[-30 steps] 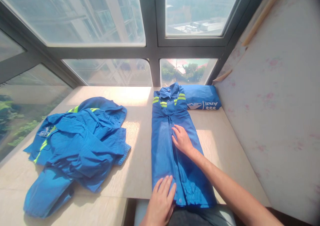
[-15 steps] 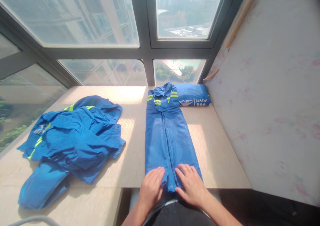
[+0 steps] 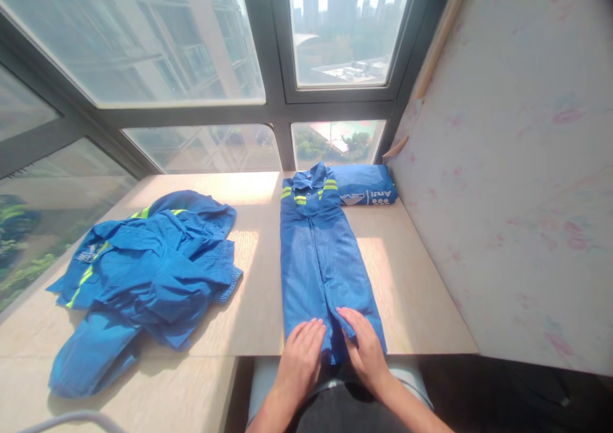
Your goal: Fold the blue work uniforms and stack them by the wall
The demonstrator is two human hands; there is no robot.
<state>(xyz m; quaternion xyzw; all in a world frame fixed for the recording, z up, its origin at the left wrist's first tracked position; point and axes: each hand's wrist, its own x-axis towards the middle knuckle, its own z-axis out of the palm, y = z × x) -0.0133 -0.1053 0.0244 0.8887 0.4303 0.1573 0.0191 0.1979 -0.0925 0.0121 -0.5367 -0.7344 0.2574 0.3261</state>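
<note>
A blue work jacket (image 3: 313,248) with yellow-green stripes lies folded into a long strip, collar at the far end and lower edge at the table's front. My left hand (image 3: 302,355) rests on its lower left part, fingers stretched out together over the cloth; the thumb is mostly hidden. My right hand (image 3: 366,351) has the front opening's right edge between thumb and fingers. That edge is slightly lifted, leaving a gap at the bottom of the opening.
A crumpled blue garment (image 3: 148,280) with similar stripes spreads over the left of the wooden table (image 3: 416,292). Behind the jacket lies a folded blue bundle (image 3: 371,184) with white lettering. Windows (image 3: 196,149) stand at the back, a flower-patterned wall (image 3: 507,216) at right.
My right hand has moved slightly left and closed on the front edge, lifting it. My left hand has shifted slightly right over the cloth. The camera view has tilted a little.
</note>
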